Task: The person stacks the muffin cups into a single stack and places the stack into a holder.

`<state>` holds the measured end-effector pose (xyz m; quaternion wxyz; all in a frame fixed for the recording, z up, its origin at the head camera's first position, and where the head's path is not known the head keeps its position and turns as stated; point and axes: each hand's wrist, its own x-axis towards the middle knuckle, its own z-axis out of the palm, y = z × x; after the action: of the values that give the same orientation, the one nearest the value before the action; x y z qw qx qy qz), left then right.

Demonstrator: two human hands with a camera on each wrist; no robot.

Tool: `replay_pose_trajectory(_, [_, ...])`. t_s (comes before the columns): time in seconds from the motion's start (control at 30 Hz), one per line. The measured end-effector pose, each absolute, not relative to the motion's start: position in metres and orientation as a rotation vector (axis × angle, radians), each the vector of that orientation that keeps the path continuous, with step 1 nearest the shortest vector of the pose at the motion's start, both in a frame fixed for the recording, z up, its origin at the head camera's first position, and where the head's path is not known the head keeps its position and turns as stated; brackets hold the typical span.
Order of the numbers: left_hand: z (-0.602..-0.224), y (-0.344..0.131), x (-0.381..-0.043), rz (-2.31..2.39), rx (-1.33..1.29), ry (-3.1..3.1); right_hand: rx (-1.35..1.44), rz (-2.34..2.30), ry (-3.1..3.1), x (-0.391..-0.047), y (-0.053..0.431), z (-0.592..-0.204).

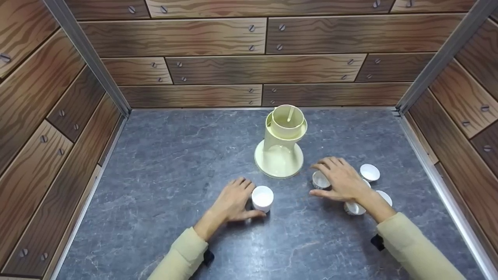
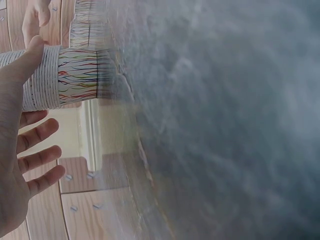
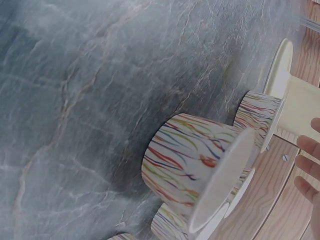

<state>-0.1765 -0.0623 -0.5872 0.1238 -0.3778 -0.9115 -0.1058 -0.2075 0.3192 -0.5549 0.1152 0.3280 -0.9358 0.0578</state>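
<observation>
A stack of nested white paper baking cups (image 1: pixel 263 197) with colourful streaks stands on the table. My left hand (image 1: pixel 234 200) is around its left side, thumb in front and fingers spread; in the left wrist view the thumb lies along the stacked rims (image 2: pixel 42 80). Over at the right, my right hand (image 1: pixel 342 181) reaches around a single baking cup (image 1: pixel 320 180), thumb and fingers apart on either side. In the right wrist view its fingertips (image 3: pixel 307 162) show at the edge, apart from that cup (image 3: pixel 255 117). Several more cups (image 1: pixel 369 172) stand under and behind this hand.
A pale yellow stand (image 1: pixel 281 155) with a round base and an open cylinder on top is at the table's middle, beyond both hands. Wood-patterned walls (image 1: pixel 218 70) with metal corner rails enclose the dark marbled tabletop (image 1: pixel 175 155).
</observation>
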Motion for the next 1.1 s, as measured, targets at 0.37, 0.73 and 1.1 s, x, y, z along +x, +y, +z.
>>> replay_pose_trajectory(0.37, [-0.589,-0.061,-0.177,-0.332,-1.102,-2.645,0.879,0.149,-2.810,-0.211,0.327,-0.561])
replay_pose_trajectory(0.73, [-0.590,-0.061,-0.178,-0.319,-1.101,-2.668,0.866,0.101,-2.852,-0.213,0.337,-0.567])
replay_pose_trajectory(1.1, [-0.589,-0.062,-0.177,-0.326,-1.093,-2.660,0.864,0.085,-2.858,-0.213,0.344,-0.569])
